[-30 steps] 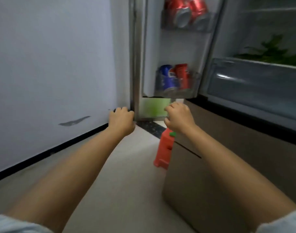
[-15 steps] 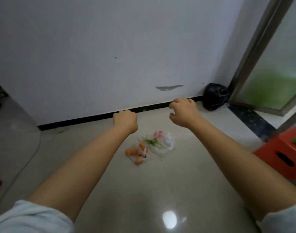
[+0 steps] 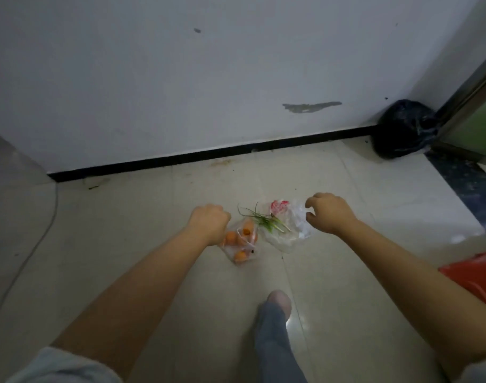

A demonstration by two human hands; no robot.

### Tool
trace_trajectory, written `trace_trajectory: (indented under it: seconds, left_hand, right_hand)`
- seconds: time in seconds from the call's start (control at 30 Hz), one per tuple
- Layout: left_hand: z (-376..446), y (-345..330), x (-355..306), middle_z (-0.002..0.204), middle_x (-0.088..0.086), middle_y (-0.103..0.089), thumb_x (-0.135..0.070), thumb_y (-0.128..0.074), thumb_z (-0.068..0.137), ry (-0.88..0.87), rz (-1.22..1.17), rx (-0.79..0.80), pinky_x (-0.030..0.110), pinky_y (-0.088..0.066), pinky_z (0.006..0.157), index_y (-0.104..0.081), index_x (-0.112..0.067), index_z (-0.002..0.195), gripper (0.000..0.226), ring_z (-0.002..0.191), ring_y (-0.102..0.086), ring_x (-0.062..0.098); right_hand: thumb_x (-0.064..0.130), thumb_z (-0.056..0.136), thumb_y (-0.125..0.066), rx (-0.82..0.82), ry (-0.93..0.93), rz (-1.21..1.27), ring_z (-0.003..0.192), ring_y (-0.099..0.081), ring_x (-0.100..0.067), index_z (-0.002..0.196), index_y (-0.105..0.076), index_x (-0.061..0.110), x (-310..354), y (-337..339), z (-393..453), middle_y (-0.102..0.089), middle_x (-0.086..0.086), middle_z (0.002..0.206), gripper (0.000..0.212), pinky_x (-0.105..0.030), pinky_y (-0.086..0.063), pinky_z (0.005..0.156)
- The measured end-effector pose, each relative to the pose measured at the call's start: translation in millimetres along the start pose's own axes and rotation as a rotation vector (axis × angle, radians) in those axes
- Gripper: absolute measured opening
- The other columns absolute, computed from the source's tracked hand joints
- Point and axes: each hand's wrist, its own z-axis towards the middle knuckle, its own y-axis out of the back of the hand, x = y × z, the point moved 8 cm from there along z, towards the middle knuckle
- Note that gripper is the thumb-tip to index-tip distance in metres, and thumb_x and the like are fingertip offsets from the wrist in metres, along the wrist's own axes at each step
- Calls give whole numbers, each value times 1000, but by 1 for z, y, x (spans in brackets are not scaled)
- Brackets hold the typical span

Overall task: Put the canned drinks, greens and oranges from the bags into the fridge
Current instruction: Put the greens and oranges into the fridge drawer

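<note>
**Currently: both hands above two bags on the floor**

Centrally in the frame, two clear plastic bags lie on the pale tiled floor (image 3: pixel 346 286), just beside each other.

- The clear plastic bag of oranges (image 3: pixel 240 246) sits at centre, slightly left. Several round orange fruits show through the film.
- The clear plastic bag with greens (image 3: pixel 284 228) sits just right of it. Thin green stalks (image 3: pixel 259 219) spread out of its mouth toward the orange bag, and a red-and-white item (image 3: pixel 277 207) shows at its upper edge; what that item is cannot be told.

Hand states:

- The left hand (image 3: pixel 208 223) is at centre-left of the frame, fingers curled under in a fist, over the upper left corner of the orange bag. Whether it holds the film cannot be told.
- The right hand (image 3: pixel 329 212) is at centre-right, fingers loosely curled with a gap between thumb and fingers, holding nothing, over the right edge of the greens bag.

Surroundings:

- A black plastic bag (image 3: pixel 405 128) rests at the upper right, against the white wall (image 3: pixel 181 78).
- A red plastic object (image 3: pixel 468 275) is cut off at the right edge.
- A trouser leg and foot (image 3: pixel 275 313) appear at bottom centre.
</note>
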Motion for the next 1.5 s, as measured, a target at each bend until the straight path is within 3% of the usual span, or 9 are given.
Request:
trace_trajectory:
  seconds: [0.23,0.53,0.77,0.87,1.0,1.07,1.13,1.3,1.5]
  left_hand:
    - [173,-53,17,127,12,-53,-26,-34,98,-26,-153,93,36,-42,95,-53,-10,124,36,121,-50,29]
    - [357,-259,-12,138,8,-50,-26,-42,96,-175,-270,193,36,-44,95,-46,-15,136,42,119,-54,28]
    - [497,-420,-53,122,4,-57,-26,-37,96,-422,-295,143,39,-46,92,-59,-16,116,31,109,-54,23]
    - [541,-461,-63,126,4,-55,-38,-28,93,-499,-248,151,37,-44,94,-58,-21,120,45,119,-48,25]
    - [566,-471,-68,104,5,-63,-49,-10,80,-560,-231,-12,28,-37,76,-65,-20,102,67,104,-54,23]
    - [566,-466,-68,95,7,-63,-52,-9,73,-566,-271,-56,28,-35,71,-67,-17,95,71,96,-56,24]
    - [565,-465,-64,103,8,-63,-47,-27,87,-527,-239,-21,30,-41,77,-65,-16,102,51,101,-55,24]
    - [569,-460,-56,107,9,-64,-30,-45,94,-430,-299,-33,32,-44,80,-63,-12,104,28,102,-57,25]
    - [569,-463,-55,105,5,-64,-31,-43,95,-423,-354,-146,30,-41,74,-62,-14,103,27,98,-57,21]
  right_hand:
    - [20,92,-45,210,-162,117,120,-50,-32,126,-52,8,-65,-95,145,-53,-15,129,37,-39,-42,98]
    - [18,90,-50,271,-276,280,119,-50,-32,128,-49,6,-66,-323,313,-54,-17,128,40,-38,-44,96]
    - [30,91,-54,219,-448,448,126,-43,-36,135,-36,-1,-101,-501,428,-45,-22,137,57,-39,-38,101]
    - [38,84,-62,211,-430,386,134,-34,-33,141,-27,3,-116,-556,465,-36,-18,146,75,-43,-33,107]
    - [44,79,-64,291,-385,238,144,-14,-31,148,-2,11,-112,-605,489,-14,-11,155,99,-52,-19,116]
    - [41,82,-61,268,-379,194,142,-18,-33,148,2,12,-105,-610,493,-19,-14,152,96,-52,-20,115]
    - [37,82,-62,237,-382,140,133,-32,-35,148,-2,12,-98,-608,493,-34,-18,143,92,-48,-28,110]
    - [15,87,-54,248,-357,169,103,-56,-33,114,-52,5,-89,-606,496,-54,-17,115,29,-39,-48,87]
    - [14,83,-58,275,-339,330,94,-60,-35,108,-49,1,-94,-603,494,-54,-16,89,30,-31,-40,67]
